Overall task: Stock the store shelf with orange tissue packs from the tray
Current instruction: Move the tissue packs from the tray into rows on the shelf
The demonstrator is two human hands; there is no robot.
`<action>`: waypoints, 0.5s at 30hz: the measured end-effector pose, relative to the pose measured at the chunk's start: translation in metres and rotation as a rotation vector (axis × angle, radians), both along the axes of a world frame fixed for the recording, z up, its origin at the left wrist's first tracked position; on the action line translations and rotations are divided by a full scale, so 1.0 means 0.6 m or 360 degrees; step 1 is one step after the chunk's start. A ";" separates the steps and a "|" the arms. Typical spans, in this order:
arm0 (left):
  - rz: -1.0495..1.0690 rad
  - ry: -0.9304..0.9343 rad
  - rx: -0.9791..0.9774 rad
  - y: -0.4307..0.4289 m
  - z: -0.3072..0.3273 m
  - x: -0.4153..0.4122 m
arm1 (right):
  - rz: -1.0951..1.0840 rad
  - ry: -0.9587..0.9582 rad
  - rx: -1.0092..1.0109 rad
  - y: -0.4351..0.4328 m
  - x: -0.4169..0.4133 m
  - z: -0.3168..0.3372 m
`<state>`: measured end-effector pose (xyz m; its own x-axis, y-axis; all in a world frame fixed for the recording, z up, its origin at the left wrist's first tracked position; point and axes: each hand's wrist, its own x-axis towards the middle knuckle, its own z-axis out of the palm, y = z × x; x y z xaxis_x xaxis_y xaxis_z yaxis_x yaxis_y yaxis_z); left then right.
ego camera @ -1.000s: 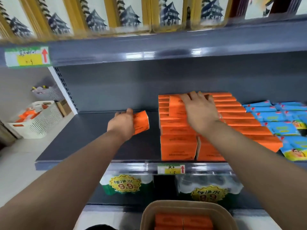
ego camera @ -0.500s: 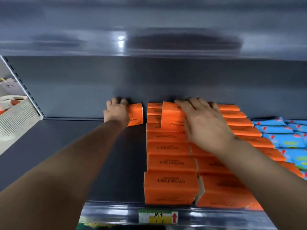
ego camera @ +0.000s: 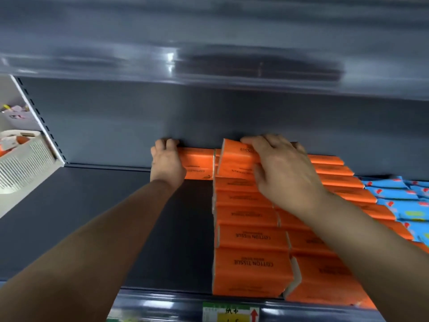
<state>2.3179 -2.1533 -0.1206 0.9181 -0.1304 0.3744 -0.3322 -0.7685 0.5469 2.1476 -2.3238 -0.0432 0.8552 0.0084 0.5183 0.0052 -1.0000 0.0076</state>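
Note:
My left hand (ego camera: 166,161) grips an orange tissue pack (ego camera: 199,164) at the back of the dark shelf (ego camera: 92,217), against the rear wall and just left of the stocked rows. With fingers curled over its top edge, my right hand (ego camera: 282,169) holds another orange pack (ego camera: 234,160) that stands tilted at the back of the left row. Two rows of orange packs (ego camera: 250,238) run from the rear wall to the shelf's front edge. The tray is out of view.
Blue packs (ego camera: 401,201) lie right of the orange rows. The shelf above (ego camera: 209,54) overhangs close over my hands. A white slatted basket (ego camera: 23,163) sits off to the left beyond the shelf end. A price tag (ego camera: 229,313) is on the front rail.
Both hands have pushed deeper toward the rear wall. The left pack went from mid-shelf to the back beside the rows. My view moved closer, and the tray dropped out of sight.

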 end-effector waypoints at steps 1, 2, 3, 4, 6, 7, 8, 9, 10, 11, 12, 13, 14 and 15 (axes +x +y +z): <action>0.0010 0.0000 -0.0012 0.013 0.003 -0.002 | 0.0030 -0.0006 0.0040 0.015 0.015 0.005; 0.0024 0.0007 -0.0016 0.027 0.006 -0.003 | 0.0068 -0.0008 0.0073 0.031 0.032 0.010; 0.0036 0.0018 -0.0014 0.043 0.009 -0.003 | 0.0109 -0.0007 0.0100 0.048 0.052 0.013; 0.0043 0.0023 -0.0009 0.058 0.012 -0.004 | 0.0148 0.0002 0.0127 0.066 0.073 0.015; 0.0053 0.0016 0.0006 0.089 0.017 -0.003 | 0.0199 0.0068 0.0195 0.101 0.114 0.011; 0.0057 0.0016 0.0022 0.102 0.018 -0.003 | 0.0196 0.0113 0.0206 0.116 0.131 0.006; 0.0054 0.0020 0.0045 0.114 0.018 -0.002 | 0.0168 0.0153 0.0184 0.131 0.147 0.000; 0.0034 0.0028 0.0068 0.124 0.015 0.000 | 0.0129 0.0195 0.0142 0.142 0.161 -0.009; 0.0001 0.0043 0.0080 0.131 0.012 0.001 | 0.0095 0.0242 0.0105 0.151 0.173 -0.018; -0.0041 0.0073 0.0080 0.135 0.008 0.003 | 0.0070 0.0301 0.0092 0.156 0.184 -0.029; -0.0079 0.0121 0.0074 0.136 0.003 0.004 | 0.0048 0.0361 0.0098 0.158 0.194 -0.039; -0.0113 0.0175 0.0065 0.137 -0.002 0.005 | 0.0028 0.0413 0.0114 0.157 0.202 -0.051; -0.0147 0.0224 0.0063 0.135 -0.008 0.006 | 0.0007 0.0448 0.0130 0.154 0.208 -0.062; -0.0182 0.0254 0.0068 0.132 -0.014 0.007 | -0.0013 0.0471 0.0141 0.150 0.212 -0.072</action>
<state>2.3218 -2.0738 -0.1287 0.9436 -0.2499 0.2173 -0.3304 -0.7541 0.5675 2.2748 -2.2337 -0.0866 0.9690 -0.0333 0.2450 -0.0141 -0.9967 -0.0801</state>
